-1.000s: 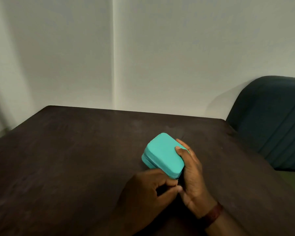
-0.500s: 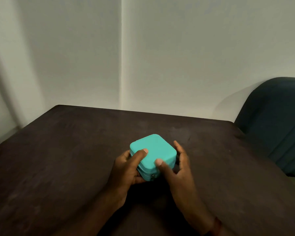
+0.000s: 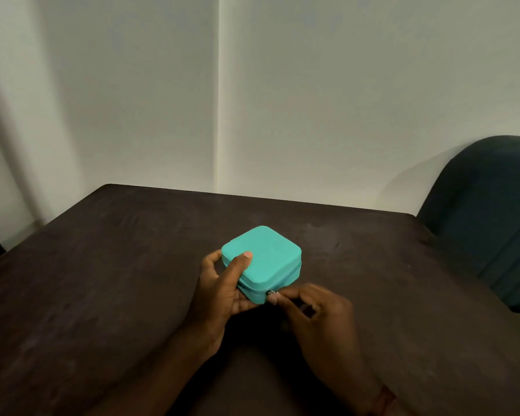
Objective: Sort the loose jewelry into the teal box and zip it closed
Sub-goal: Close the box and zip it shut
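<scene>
Table (image 3: pixel 102 295) fills the lower frame, one dark chair (image 3: pixel 487 220) at right. One teal box (image 3: pixel 267 256) sits lid-down at centre; no loose jewelry shows. The left hand (image 3: pixel 222 289) grips its left side; the right hand (image 3: pixel 315 313) pinches the single zip pull (image 3: pixel 271 292) at the near corner. Zipping looks in hand: next, draw the pull along the seam.

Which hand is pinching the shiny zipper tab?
The right hand pinches the small silver zipper pull; the left hand only holds the square teal box, thumb on its lid.

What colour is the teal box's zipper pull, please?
The zipper pull is silvery, clearest in head view.
</scene>
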